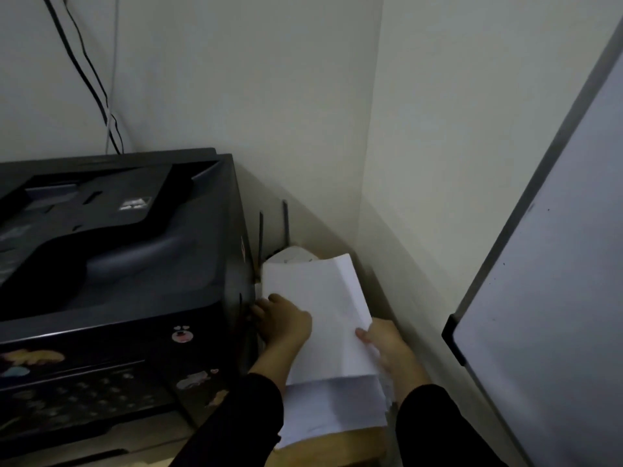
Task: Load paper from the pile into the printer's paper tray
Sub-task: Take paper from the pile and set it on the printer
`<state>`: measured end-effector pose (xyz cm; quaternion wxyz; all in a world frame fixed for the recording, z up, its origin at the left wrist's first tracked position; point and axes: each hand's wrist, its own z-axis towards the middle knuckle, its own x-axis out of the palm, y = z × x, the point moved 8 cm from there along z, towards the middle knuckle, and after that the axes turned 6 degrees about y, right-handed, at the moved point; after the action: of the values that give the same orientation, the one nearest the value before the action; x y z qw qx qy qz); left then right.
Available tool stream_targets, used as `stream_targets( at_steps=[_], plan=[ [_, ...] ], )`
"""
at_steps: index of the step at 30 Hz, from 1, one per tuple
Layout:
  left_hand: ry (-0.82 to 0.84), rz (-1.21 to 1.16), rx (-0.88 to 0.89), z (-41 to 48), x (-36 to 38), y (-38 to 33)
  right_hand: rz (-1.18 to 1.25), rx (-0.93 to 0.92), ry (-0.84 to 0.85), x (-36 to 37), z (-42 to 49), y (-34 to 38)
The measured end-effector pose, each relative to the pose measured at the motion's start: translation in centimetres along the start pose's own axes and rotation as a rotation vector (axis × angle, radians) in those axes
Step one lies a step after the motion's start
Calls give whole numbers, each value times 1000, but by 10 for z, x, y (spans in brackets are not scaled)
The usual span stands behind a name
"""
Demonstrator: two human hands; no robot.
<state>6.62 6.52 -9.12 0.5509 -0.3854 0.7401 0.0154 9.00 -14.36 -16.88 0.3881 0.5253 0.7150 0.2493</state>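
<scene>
A dark printer (111, 251) with stickers on its front fills the left of the view. To its right, a pile of white paper (337, 409) lies on a brown surface (337, 448) in the corner. A lifted batch of white sheets (320, 305) tilts up from the pile. My left hand (283, 323) holds the batch's left edge, close to the printer's side. My right hand (384, 348) grips its right edge, thumb on top. The printer's paper tray is not clearly visible.
White walls meet in a corner right behind the pile. A whiteboard (546, 264) with a grey frame leans in at the right. Black cables (91, 79) run down the wall behind the printer. Two thin dark antennas (286, 224) stand between printer and wall.
</scene>
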Motion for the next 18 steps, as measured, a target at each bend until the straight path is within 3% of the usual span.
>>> stream_targets(
  at_steps=[4,6,8,12,18],
  plan=[
    [-33,30,-46,-9,-39,-28,339,-57,64,-1,-14,1],
    [-26,74,38,-14,-58,-49,455,-133,116,3,-24,15],
    [-127,126,185,-27,-87,-74,558,-156,203,9,-34,34],
    [-329,169,331,-54,-144,-104,489,-147,195,7,-53,82],
    [-402,187,419,-57,-239,-101,213,-237,154,-3,-109,187]
  ],
)
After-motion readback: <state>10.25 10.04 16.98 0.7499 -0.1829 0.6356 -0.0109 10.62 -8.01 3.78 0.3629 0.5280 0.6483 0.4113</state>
